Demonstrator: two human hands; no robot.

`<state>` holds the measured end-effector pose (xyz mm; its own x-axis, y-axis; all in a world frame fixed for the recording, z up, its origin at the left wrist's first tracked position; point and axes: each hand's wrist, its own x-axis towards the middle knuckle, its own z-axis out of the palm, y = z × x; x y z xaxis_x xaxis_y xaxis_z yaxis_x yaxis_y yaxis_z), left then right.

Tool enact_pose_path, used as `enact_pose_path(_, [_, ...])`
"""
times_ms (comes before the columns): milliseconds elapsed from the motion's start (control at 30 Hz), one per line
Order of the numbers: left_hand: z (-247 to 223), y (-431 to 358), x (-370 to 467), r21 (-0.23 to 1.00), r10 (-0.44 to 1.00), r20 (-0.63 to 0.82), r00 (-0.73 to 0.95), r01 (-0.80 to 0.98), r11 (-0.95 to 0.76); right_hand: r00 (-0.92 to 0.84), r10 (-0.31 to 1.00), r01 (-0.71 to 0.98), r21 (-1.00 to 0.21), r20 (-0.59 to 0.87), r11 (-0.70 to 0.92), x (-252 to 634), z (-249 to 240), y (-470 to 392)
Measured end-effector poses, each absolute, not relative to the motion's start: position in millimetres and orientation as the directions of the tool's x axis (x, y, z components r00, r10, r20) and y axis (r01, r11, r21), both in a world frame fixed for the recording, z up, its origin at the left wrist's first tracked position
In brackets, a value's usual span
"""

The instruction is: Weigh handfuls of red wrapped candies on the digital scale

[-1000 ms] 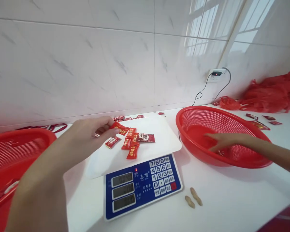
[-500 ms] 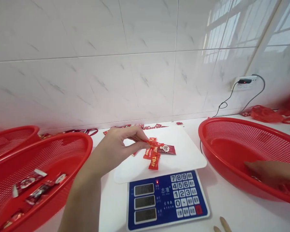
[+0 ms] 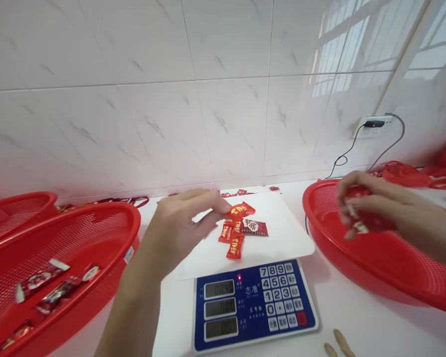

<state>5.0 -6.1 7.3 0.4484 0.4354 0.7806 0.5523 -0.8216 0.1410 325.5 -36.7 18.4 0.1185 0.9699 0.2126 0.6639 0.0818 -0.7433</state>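
Observation:
My left hand (image 3: 193, 223) pinches a red-wrapped candy (image 3: 242, 209) between thumb and fingers, just above the white pan (image 3: 282, 233) of a scale. Below it on the pan lie several small red wrapped candies (image 3: 235, 245) and a dark red sweet sugar packet (image 3: 254, 227). My right hand (image 3: 371, 198) is raised over the near-left rim of the right red basket (image 3: 360, 267). Its fingers are closed around red wrapped candies (image 3: 371, 220); how many is hidden. The blue scale panel (image 3: 256, 302) faces me, with three displays and a keypad.
On the left, a red basket (image 3: 111, 238) holds several wrapped sweets (image 3: 55, 295); another red basket (image 3: 18, 208) is behind it. Red packets (image 3: 238, 193) lie along the tiled wall. A cable (image 3: 351, 148) runs to the wall socket (image 3: 373, 127). Two brown pods (image 3: 342, 342) lie in front.
My right hand has risen out of the right basket with red wrapped candies in it. My left hand has lifted its candy slightly above the others on the pan.

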Motion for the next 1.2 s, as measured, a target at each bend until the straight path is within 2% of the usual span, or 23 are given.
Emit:
enact_pose_path(33, [7,-7,6,0.097,0.388,0.797,0.464,0.535,-0.839,-0.026,0.993,0.494,-0.862,0.117,0.115,308,17,-36])
enact_pose_path(100, [6,-7,10,0.029,0.323,0.815,0.482,0.522,-0.853,-0.257,0.966,0.309,-0.946,0.015,0.097,275,6,-27])
enact_pose_path(133, [5,-7,11,0.002,0.3,0.821,0.486,0.522,-0.853,-0.364,0.931,0.258,-0.961,0.001,0.102,261,-1,-20])
enact_pose_path(233, [3,-6,14,-0.069,0.255,0.821,0.511,0.532,-0.844,-0.518,0.853,0.096,-0.986,0.066,0.135,231,-16,2])
enact_pose_path(300, [2,-5,14,-0.071,0.28,0.805,0.523,0.553,-0.83,-0.526,0.843,0.037,-0.987,0.112,0.154,221,-19,10])
enact_pose_path(367, [1,-4,13,0.01,0.372,0.782,0.5,0.587,-0.809,-0.471,0.87,0.038,-0.982,0.144,0.183,220,-19,11])
enact_pose_path(467, [2,-4,13,0.285,0.577,0.736,0.353,0.612,-0.738,-0.373,0.911,0.04,-0.978,0.177,0.206,224,-16,4])
enact_pose_path(533, [3,-4,16,0.48,0.699,0.663,0.267,0.565,-0.672,-0.354,0.918,0.017,-0.98,0.179,0.198,226,-15,0])
enact_pose_path(633, [2,-5,23,0.653,0.804,0.527,0.275,0.475,-0.59,-0.372,0.913,-0.003,-0.983,0.171,0.183,226,-15,-2])
enact_pose_path(767, [-1,-6,28,0.716,0.838,0.465,0.284,0.436,-0.545,-0.401,0.904,0.009,-0.986,0.148,0.166,225,-15,-1])
enact_pose_path(1000, [-2,-3,22,0.706,0.783,0.534,0.319,0.34,-0.621,-0.482,0.865,-0.047,-0.99,0.142,0.136,231,-14,-1])
enact_pose_path(1200, [-1,-2,22,0.721,0.785,0.52,0.336,0.32,-0.614,-0.5,0.862,-0.036,-0.996,0.088,0.081,231,-13,-1])
